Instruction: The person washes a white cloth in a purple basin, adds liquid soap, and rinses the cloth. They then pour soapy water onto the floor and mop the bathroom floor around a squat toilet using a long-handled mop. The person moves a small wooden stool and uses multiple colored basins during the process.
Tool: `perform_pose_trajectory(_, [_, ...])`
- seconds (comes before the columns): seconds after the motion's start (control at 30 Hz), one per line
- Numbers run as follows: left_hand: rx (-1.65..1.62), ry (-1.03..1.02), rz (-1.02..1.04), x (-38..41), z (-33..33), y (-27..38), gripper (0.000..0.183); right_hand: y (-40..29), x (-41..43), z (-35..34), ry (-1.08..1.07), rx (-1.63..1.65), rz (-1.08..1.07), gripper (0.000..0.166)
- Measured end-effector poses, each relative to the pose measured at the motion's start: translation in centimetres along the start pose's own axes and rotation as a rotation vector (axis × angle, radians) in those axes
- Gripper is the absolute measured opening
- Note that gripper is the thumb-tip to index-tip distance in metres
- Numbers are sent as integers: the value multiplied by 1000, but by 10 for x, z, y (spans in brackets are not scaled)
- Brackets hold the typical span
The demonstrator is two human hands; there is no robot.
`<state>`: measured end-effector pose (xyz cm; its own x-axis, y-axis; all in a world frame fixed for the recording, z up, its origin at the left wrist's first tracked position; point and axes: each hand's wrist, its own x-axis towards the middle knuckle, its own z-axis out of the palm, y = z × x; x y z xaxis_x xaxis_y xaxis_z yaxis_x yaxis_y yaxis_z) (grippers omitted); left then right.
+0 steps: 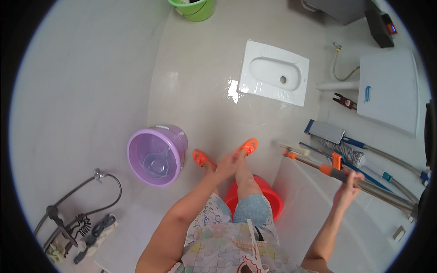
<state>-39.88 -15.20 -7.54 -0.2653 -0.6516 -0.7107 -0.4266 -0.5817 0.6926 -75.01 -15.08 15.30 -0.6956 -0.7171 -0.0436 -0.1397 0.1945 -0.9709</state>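
My right hand [348, 187] is closed around the metal pole of a mop [307, 162] with orange fittings and a grey sleeve. The blurred, pale mop head [294, 149] is low, near the floor at the wall corner. My left hand [229, 165] is in front of my legs, near the right foot in its orange slipper [250, 146]. Blur hides its fingers, and nothing shows in it. Leaning on the right wall beside the held pole are a flat mop [324, 131] and a grey string mop [344, 150].
A purple bucket [182, 143] holding a clear dipper [157, 165] stands left of my feet. The red basin [273, 199] is behind my legs. Ahead lie a white squat toilet [276, 65] and wet floor. A green bucket [201, 13] is farther off; a white cistern [389, 92] hangs right.
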Motion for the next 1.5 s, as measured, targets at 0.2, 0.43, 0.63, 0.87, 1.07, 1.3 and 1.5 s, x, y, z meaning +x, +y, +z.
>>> perform_pose_trajectory(0.2, [93,353,717,-21,37,152,55,18,-39,146,-472,121,104,14])
perform_pose_trajectory(0.43, [1,303,314,24,-6,126,42,-24,20,200,-611,211,4,16])
perform_pose_trajectory(0.63, [1,476,203,4,-21,66,39,-81,99,209,-1015,686,138,20])
perform_pose_trajectory(0.87, [-124,667,-74,-82,11,-99,39,-9,3,272,-1138,662,587,25])
perform_pose_trajectory(1.07, [-13,884,-186,-98,26,-134,31,48,-135,285,-1208,341,705,7])
perform_pose_trajectory(1.3, [-359,965,-134,-36,14,-70,14,13,-121,263,-1800,303,61,22])
perform_pose_trajectory(1.5, [-235,1212,-42,-25,16,-47,16,-63,-87,273,-1395,465,122,26])
